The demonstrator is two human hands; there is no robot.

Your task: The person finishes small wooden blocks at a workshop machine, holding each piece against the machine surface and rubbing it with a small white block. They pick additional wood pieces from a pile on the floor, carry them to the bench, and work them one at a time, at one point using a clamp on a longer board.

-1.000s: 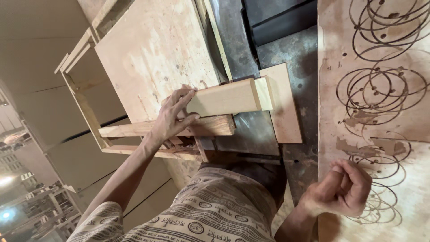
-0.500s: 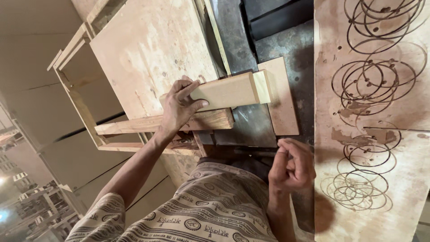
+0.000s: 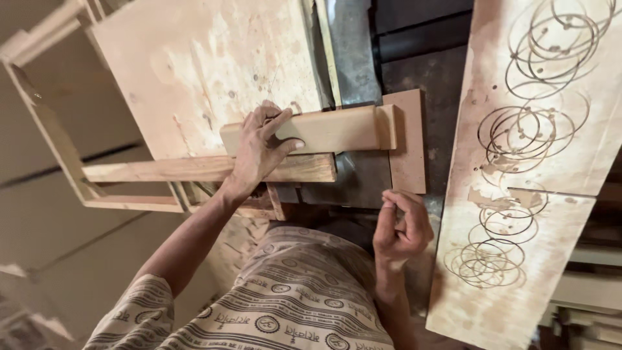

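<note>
My left hand (image 3: 259, 146) presses down on the near end of a pale rectangular wooden block (image 3: 337, 128), thumb along its lower edge. The block lies across a longer rough wooden strip (image 3: 162, 170) and butts against a thin flat board piece (image 3: 409, 149). My right hand (image 3: 402, 223) hovers just below that board piece, close to my body. Its fingers are curled and pinched together, and nothing shows between them.
A large plywood sheet (image 3: 207, 65) lies behind the block, with an open wooden frame (image 3: 58, 149) to its left. On the right is a long plywood board (image 3: 538, 129) scored with several circular marks. A dark metal surface (image 3: 353, 45) lies between the sheets.
My right hand has moved left from the circle-marked board to a spot below the thin board piece, staying closed. My left hand has kept its hold on the block.
</note>
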